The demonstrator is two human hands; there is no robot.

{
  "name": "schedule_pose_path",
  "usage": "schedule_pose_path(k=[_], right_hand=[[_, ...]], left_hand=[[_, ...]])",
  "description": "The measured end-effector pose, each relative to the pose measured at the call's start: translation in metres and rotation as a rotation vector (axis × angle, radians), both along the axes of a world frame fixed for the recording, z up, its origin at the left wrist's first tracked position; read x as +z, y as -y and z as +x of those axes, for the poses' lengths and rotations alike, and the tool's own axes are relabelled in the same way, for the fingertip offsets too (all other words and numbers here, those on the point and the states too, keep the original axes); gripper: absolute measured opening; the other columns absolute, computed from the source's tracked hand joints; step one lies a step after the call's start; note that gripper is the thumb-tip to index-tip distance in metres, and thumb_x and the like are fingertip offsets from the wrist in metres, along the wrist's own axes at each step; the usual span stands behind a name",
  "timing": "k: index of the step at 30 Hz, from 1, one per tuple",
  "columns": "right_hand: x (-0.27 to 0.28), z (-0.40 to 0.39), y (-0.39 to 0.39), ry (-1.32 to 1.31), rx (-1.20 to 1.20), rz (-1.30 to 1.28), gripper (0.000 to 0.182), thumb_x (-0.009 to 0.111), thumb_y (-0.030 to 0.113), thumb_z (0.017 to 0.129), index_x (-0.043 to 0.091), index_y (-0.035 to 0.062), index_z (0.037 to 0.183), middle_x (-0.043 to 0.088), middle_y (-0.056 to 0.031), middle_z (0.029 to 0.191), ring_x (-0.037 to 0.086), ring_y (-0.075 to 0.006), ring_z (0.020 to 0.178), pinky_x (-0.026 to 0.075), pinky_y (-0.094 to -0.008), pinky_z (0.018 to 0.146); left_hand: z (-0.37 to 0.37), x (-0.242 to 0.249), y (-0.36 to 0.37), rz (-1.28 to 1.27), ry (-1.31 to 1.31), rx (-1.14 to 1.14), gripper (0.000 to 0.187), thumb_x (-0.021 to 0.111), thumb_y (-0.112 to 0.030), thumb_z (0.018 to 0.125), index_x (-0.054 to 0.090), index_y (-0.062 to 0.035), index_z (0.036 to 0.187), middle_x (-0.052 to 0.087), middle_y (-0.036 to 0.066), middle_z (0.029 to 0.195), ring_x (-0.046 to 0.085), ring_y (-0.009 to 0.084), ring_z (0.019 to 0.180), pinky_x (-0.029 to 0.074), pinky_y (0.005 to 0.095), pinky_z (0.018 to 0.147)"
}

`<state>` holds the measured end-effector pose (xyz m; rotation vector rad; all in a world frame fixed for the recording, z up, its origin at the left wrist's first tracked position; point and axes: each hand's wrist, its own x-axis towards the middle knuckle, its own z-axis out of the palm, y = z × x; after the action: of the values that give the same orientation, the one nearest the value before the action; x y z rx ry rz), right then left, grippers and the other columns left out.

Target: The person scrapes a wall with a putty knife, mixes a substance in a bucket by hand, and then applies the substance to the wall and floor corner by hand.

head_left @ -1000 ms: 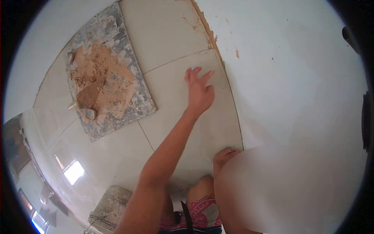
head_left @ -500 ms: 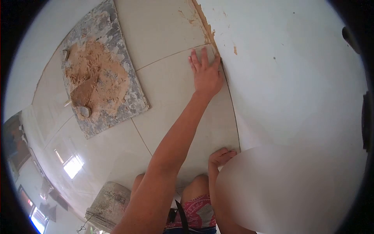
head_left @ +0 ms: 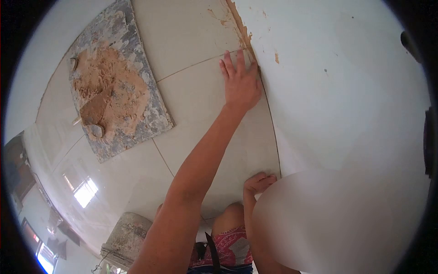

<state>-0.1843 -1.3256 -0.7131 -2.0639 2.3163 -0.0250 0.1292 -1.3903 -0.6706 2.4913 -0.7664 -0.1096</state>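
My left hand [head_left: 243, 86] reaches far forward, palm down with its fingers spread on the pale floor tile [head_left: 200, 100]. Its right edge lies against the seam where floor meets the white wall [head_left: 346, 100]. Just past its fingertips, tan paste [head_left: 242, 27] runs along that seam. Low beside the wall, my right hand [head_left: 261, 182] is closed, its fingers curled; what is in them, if anything, is hidden. Left of my left hand lies a stained grey board [head_left: 153, 112] with tan paste [head_left: 130, 98] spread on it. A putty knife blade [head_left: 95, 108] rests in the paste.
A dirty bucket [head_left: 129, 235] stands at the lower left, near my knees. Tan smears [head_left: 276, 58] mark the wall. A pale blurred patch [head_left: 337, 219] covers the lower right. Window light reflects off the glossy tiles at left.
My left hand has shifted slightly up and left along the wall seam, its forearm with it. My right hand looks the same, and the board is only slightly offset in view.
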Motion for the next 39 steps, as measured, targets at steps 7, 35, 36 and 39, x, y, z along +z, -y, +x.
schedule_pose_path(k=[7, 35, 36, 39], right_hand=[[0.002, 0.002, 0.0, 0.004, -0.013, -0.002, 0.033, 0.042, 0.028, 0.078, 0.042, 0.0048, 0.102, 0.039, -0.0182, 0.103, 0.04, -0.036, 0.099, 0.036, -0.0512, 0.081], [-0.002, 0.0, 0.001, -0.061, 0.015, -0.078, 0.033, 0.042, 0.029, 0.08, 0.043, 0.0038, 0.102, 0.042, -0.017, 0.105, 0.042, -0.0357, 0.098, 0.037, -0.0519, 0.081], [0.001, 0.003, 0.001, -0.045, 0.008, -0.061, 0.033, 0.042, 0.029, 0.08, 0.043, 0.0037, 0.101, 0.042, -0.0173, 0.105, 0.042, -0.0357, 0.097, 0.037, -0.0519, 0.081], [0.001, 0.004, -0.001, -0.036, 0.013, -0.056, 0.033, 0.041, 0.029, 0.08, 0.043, 0.0032, 0.101, 0.042, -0.0176, 0.105, 0.042, -0.0357, 0.097, 0.037, -0.0516, 0.081]], left_hand=[[-0.042, 0.011, -0.016, 0.02, -0.08, -0.108, 0.049, 0.059, -0.016, 0.077, 0.055, -0.0123, 0.126, 0.018, 0.023, 0.147, 0.006, 0.0538, 0.134, 0.009, 0.0654, 0.108], [0.116, 0.027, -0.288, 0.565, 0.29, 0.427, 0.047, 0.056, -0.025, 0.08, 0.056, -0.0087, 0.124, 0.034, 0.029, 0.137, 0.02, 0.0524, 0.13, 0.02, 0.0588, 0.107], [0.134, 0.031, -0.304, 0.599, 0.262, 0.498, 0.046, 0.056, -0.025, 0.081, 0.056, -0.0076, 0.124, 0.034, 0.028, 0.138, 0.02, 0.0518, 0.13, 0.02, 0.0583, 0.108], [0.177, 0.03, -0.343, 0.564, 0.247, 0.576, 0.043, 0.054, -0.027, 0.084, 0.056, -0.0149, 0.125, 0.031, 0.026, 0.14, 0.017, 0.0513, 0.132, 0.017, 0.0579, 0.109]])
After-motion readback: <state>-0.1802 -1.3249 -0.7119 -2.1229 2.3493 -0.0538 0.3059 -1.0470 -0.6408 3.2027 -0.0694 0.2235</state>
